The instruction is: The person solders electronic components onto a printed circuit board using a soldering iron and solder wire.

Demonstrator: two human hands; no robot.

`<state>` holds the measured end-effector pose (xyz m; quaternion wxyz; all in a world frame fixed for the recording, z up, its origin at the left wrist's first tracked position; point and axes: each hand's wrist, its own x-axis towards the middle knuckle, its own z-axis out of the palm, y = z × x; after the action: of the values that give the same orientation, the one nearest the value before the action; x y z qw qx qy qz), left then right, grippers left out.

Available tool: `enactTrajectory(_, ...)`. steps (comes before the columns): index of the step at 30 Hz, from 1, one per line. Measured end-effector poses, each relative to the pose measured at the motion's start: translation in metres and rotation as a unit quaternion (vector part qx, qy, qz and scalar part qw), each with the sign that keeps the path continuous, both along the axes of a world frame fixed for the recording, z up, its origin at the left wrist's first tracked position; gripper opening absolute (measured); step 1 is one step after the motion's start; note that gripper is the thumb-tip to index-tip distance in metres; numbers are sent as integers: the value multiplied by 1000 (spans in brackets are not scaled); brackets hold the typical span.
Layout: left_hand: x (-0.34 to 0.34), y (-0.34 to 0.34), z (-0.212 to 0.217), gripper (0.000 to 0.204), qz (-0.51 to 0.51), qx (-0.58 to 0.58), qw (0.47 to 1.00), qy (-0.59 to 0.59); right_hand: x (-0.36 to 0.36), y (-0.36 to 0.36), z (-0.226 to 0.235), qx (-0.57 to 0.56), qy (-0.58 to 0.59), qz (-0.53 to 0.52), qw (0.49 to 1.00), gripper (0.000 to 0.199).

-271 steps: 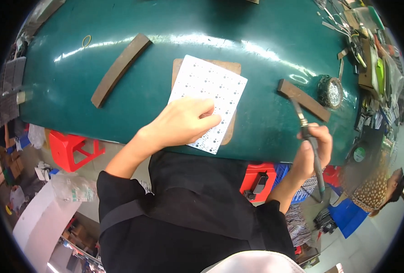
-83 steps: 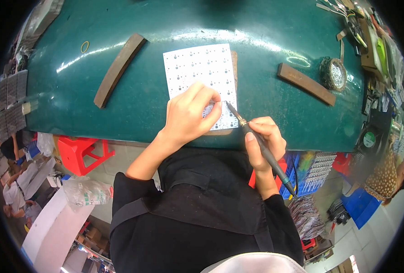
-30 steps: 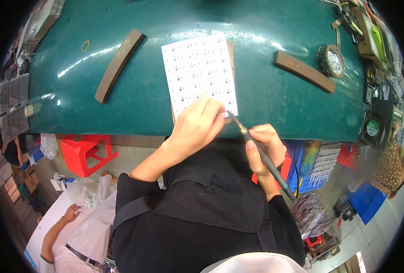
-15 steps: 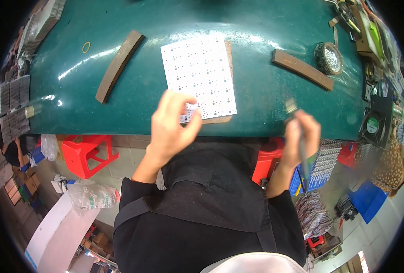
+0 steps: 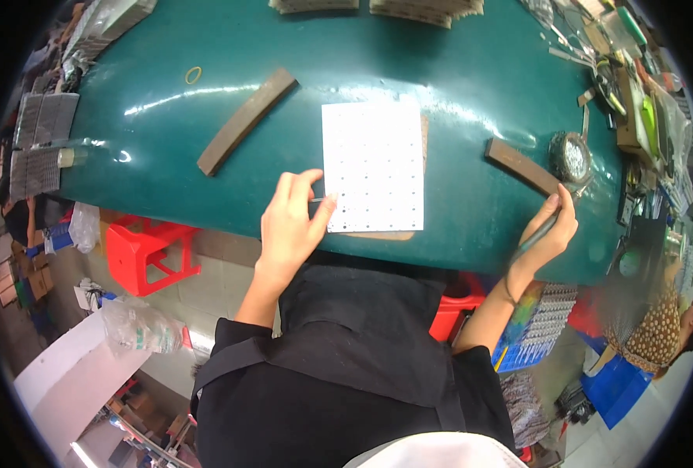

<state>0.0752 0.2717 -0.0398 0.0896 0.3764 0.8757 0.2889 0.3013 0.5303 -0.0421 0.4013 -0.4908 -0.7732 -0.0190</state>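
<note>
2 hands work: left hand [image 5: 290, 226] pinches the white perforated sheet [image 5: 374, 166], right hand [image 5: 549, 234] grips a slim tool [image 5: 535, 234]

At the desk's [image 5: 167, 140] far edge, two stacks of flat pieces [image 5: 378, 8] are cut off by the picture's top. The brown board [image 5: 423, 140] under the white dotted sheet [image 5: 374, 175] shows only at its right and near edges. The thin tool [image 5: 537, 234] in the right hand [image 5: 549, 234] is blurred. The clutter [image 5: 635, 86] at the desk's right end is too small to tell apart.
</note>
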Motion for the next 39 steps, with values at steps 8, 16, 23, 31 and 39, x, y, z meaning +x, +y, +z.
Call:
enactTrajectory(8, 8, 13, 13, 32, 64, 122, 960, -242, -14, -48, -1, -237, 182, 268, 916, 6)
enactTrajectory(16, -23, 8, 90, 33, -181, 110, 958, 193, -41, -56, -4, -225, 223, 216, 924, 21)
enactTrajectory(23, -123, 10, 66, 18, -79, 175, 980, 57, -40, -50, -21, -238, 216, 190, 928, 21)
enactTrajectory(31, -327, -105, -14, 22, 317, 397, 859, -65, -49, -47, -23, -243, 207, 211, 924, 19)
enactTrajectory(39, -314, -77, 44, 50, 299, 124, 910, 260, -48, -47, -28, -168, 167, 273, 932, 7)
